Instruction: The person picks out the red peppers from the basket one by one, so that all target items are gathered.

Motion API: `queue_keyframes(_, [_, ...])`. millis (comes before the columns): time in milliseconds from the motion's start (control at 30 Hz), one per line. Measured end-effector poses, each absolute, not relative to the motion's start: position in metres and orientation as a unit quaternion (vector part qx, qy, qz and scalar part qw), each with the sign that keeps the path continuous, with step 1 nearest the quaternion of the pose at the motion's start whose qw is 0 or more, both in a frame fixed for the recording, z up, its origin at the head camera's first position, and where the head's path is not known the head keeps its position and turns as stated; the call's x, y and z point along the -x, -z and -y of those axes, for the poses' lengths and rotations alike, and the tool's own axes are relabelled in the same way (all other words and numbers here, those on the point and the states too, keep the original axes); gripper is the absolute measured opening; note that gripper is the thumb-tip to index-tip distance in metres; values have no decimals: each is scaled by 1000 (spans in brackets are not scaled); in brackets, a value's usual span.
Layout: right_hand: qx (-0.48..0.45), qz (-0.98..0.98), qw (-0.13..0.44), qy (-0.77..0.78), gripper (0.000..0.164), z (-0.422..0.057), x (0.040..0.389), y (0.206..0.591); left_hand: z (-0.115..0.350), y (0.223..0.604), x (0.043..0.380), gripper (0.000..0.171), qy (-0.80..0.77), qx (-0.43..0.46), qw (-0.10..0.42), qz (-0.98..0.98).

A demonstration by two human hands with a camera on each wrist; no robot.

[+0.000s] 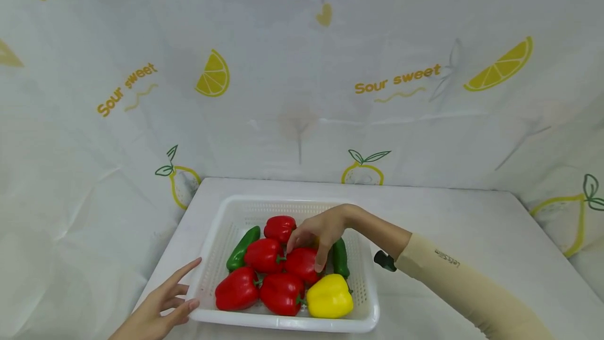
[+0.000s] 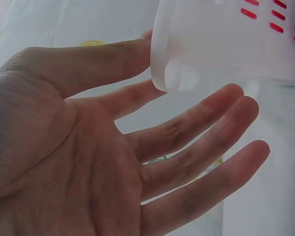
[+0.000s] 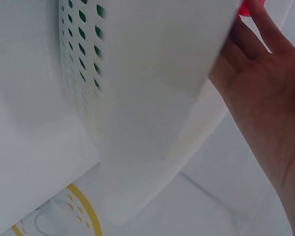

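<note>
A white plastic basket point(image 1: 264, 322) holds several red bell peppers, a yellow bell pepper point(image 1: 329, 296) at the front right and long green vegetables at both sides. My right hand point(image 1: 321, 230) reaches in from the right and grips a red bell pepper point(image 1: 302, 264) near the middle, fingertips at its left and thumb on its right side. Behind that hand, another yellow piece is mostly hidden. At the basket's front left corner, my left hand point(image 1: 162, 306) touches the rim point(image 2: 160, 54) with thumb and index finger; its other fingers stretch out below, holding nothing.
One long green vegetable point(image 1: 243, 248) lies along the left wall, another point(image 1: 340, 258) along the right. A red bell pepper point(image 1: 280, 229) sits at the back. The white table point(image 1: 448, 224) extends right of the basket, and a lemon-printed sheet point(image 1: 292, 93) hangs behind.
</note>
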State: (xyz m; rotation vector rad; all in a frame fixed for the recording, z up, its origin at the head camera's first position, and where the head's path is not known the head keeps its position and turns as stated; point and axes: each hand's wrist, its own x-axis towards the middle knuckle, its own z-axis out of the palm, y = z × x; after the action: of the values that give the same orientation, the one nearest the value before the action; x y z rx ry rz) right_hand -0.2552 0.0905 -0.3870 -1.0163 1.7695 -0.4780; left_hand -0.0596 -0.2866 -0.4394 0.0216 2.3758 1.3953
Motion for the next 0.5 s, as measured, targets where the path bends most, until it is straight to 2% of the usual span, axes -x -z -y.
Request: queue_keyframes(500, [405, -762, 466, 196, 83, -95, 252, 382, 285, 450, 54, 85, -550, 10, 181, -816])
